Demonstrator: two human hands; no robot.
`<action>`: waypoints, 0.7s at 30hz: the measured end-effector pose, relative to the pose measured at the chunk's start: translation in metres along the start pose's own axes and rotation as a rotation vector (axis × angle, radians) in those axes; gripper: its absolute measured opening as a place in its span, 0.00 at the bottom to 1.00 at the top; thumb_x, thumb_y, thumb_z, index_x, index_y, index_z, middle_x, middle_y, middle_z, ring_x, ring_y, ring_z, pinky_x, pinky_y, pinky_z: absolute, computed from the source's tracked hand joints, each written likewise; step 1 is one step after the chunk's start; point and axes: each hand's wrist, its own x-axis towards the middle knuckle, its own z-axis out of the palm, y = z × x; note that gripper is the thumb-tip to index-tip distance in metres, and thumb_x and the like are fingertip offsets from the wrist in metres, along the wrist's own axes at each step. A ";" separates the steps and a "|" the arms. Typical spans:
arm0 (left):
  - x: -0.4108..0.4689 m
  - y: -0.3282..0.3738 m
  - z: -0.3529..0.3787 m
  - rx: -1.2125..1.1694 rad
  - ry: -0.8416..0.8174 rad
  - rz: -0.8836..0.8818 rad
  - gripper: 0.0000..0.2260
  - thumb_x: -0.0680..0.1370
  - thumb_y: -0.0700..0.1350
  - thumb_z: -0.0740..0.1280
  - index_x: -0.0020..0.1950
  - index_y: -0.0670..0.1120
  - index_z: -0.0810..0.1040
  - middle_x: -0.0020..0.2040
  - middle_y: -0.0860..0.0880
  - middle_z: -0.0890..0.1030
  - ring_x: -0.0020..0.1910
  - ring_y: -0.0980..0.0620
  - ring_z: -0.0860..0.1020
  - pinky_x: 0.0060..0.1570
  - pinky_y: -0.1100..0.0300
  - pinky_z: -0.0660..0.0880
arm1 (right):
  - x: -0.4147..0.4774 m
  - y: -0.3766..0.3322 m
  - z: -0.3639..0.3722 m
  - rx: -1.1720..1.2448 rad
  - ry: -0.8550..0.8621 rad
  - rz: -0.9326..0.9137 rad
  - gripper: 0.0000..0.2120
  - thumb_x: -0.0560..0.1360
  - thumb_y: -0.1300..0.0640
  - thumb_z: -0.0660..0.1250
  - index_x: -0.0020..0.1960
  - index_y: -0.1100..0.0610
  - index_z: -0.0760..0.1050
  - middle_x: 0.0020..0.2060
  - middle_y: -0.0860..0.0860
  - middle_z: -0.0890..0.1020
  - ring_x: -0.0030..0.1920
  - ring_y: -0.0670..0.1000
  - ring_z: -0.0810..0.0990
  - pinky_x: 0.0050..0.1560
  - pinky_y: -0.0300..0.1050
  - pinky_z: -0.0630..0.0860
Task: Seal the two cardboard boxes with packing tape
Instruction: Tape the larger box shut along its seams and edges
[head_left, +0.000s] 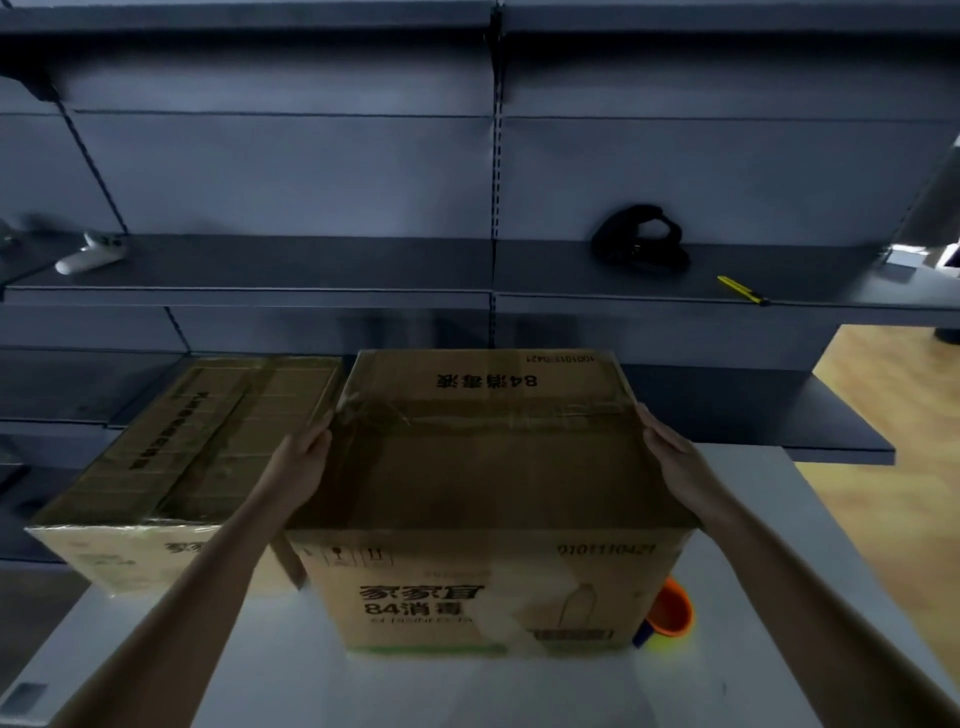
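Cardboard boxes, 2: right box (488, 467), left box (182, 441). Hands, 2: left hand (304, 457), right hand (675, 457). One yellow cutter (743, 290). One white controller (88, 254).

Both hands press flat against the sides of the larger cardboard box (493, 467) on the table (467, 691): the left hand (304, 457) at its left top edge, the right hand (670, 452) at its right. Clear tape (519, 413) runs across the top seam. A second cardboard box (197, 441) sits just beside it on the left. An orange tape dispenser (672, 610) peeks out behind its right corner. A yellow utility knife (743, 290) lies on the shelf (363, 265).
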 end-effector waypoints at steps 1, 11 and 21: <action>-0.001 0.004 -0.001 -0.043 0.000 -0.002 0.18 0.83 0.44 0.51 0.73 0.44 0.65 0.45 0.53 0.72 0.39 0.60 0.69 0.38 0.69 0.64 | -0.001 -0.001 0.000 0.015 -0.002 0.003 0.20 0.82 0.58 0.49 0.74 0.55 0.57 0.75 0.49 0.58 0.74 0.47 0.56 0.65 0.34 0.54; -0.078 -0.025 -0.011 -0.544 -0.031 -0.115 0.23 0.75 0.60 0.56 0.60 0.46 0.74 0.50 0.47 0.77 0.52 0.52 0.76 0.55 0.56 0.72 | -0.064 0.007 -0.013 0.106 -0.185 -0.030 0.59 0.51 0.19 0.60 0.74 0.42 0.47 0.70 0.38 0.57 0.71 0.44 0.58 0.67 0.34 0.63; -0.102 -0.035 0.014 -0.372 0.121 0.199 0.38 0.73 0.68 0.48 0.67 0.38 0.68 0.35 0.44 0.75 0.34 0.44 0.75 0.31 0.63 0.71 | -0.093 0.044 0.008 -0.054 -0.069 -0.156 0.31 0.75 0.39 0.55 0.68 0.36 0.38 0.62 0.26 0.65 0.61 0.23 0.62 0.63 0.25 0.62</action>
